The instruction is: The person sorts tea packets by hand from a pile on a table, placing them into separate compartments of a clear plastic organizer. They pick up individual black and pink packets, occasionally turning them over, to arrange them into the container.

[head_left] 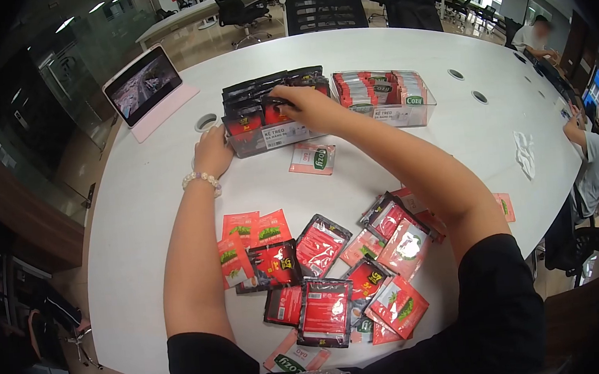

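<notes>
My left hand (pixel 214 151) is against the left end of a clear plastic box (pixel 250 146), gripping its corner; some fingertips are hidden. Black-and-red coffee sachets (pixel 244 121) stand in rows inside this box. Over its middle, my right hand (pixel 299 107) is closed on a coffee sachet (pixel 278 111) at the front of the row, partly covered by the fingers. A pink Cozy tea sachet (pixel 311 159) lies flat just in front of the box. Nearer my body is a loose pile of coffee sachets (pixel 325 311) and pink tea sachets (pixel 398 309).
A second clear box (pixel 406 114) with pink Cozy sachets stands to the right. At the back left, a tablet (pixel 142 85) rests in a pink case. Crumpled white material (pixel 524 155) lies on the right of the white table (pixel 142 248). Other people sit along the right edge.
</notes>
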`<state>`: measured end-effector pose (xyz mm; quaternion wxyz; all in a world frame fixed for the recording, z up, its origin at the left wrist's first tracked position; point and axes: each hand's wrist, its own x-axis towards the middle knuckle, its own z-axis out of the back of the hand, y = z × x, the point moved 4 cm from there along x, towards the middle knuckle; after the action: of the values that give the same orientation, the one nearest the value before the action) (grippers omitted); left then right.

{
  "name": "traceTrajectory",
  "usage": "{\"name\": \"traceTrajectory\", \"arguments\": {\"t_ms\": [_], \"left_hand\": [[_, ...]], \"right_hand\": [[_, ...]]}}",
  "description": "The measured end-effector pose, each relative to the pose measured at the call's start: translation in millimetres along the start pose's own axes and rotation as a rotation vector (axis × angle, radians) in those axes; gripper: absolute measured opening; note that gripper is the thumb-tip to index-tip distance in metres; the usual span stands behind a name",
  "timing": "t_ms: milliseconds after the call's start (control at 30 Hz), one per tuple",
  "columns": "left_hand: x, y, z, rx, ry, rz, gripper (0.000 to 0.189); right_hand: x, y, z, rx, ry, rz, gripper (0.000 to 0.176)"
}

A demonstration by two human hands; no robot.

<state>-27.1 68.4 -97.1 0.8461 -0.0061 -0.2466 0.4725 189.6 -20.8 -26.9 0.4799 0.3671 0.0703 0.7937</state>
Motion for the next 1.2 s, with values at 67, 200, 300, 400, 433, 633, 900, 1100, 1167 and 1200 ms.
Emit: {"name": "traceTrajectory", "arguments": {"t_ms": [67, 200, 300, 400, 433, 633, 900, 1100, 1167, 1200], "left_hand": [[-0.8, -1.8, 1.4, -0.003, 0.007, 0.021, 0.021], [-1.9, -4.1, 3.4, -0.037, -0.023, 0.012, 0.021], [-1.0, -1.1, 0.7, -0.035, -0.024, 0.006, 0.022], [1.1, 2.9, -2.8, -0.008, -0.024, -0.013, 0.023], [0.9, 2.7, -2.3, -0.009, -0.026, -0.022, 0.023], [-1.6, -5.0, 4.9, -0.030, -0.006, -0.003, 0.023], [-0.2, -1.3, 0.9, 0.020, 0.002, -0.003, 0.024], [-0.1, -0.3, 0.2, 0.010, 0.003, -0.009, 0.024], [0.3, 1.2, -0.4, 0.017, -0.009, -0.023, 0.024], [-0.2, 2.3, -1.1, 0.020, -0.013, -0.029, 0.024]], "right_hand": [[4.5, 1.2, -4.2, -0.023, 0.079, 0.016, 0.032], [8.2, 12.3, -5.0, -0.262, 0.148, 0.054, 0.039], [5.1, 24.2, -3.0, -0.442, -0.142, 0.245, 0.044], [-3.9, 50.7, -1.1, -0.377, -0.313, 0.415, 0.047], [-8.3, 65.1, 0.9, -0.330, -0.322, 0.455, 0.048], [-69.5, 142.5, -40.7, 0.133, 0.555, 0.438, 0.053], [-121.8, 149.0, -67.7, -0.053, 0.724, 0.347, 0.081], [-102.2, 107.5, -51.5, 0.169, 0.683, -0.016, 0.078], [-90.6, 99.4, -35.7, 0.256, 0.702, -0.208, 0.072], [-82.9, 94.0, -27.1, 0.300, 0.712, -0.305, 0.070]]}}
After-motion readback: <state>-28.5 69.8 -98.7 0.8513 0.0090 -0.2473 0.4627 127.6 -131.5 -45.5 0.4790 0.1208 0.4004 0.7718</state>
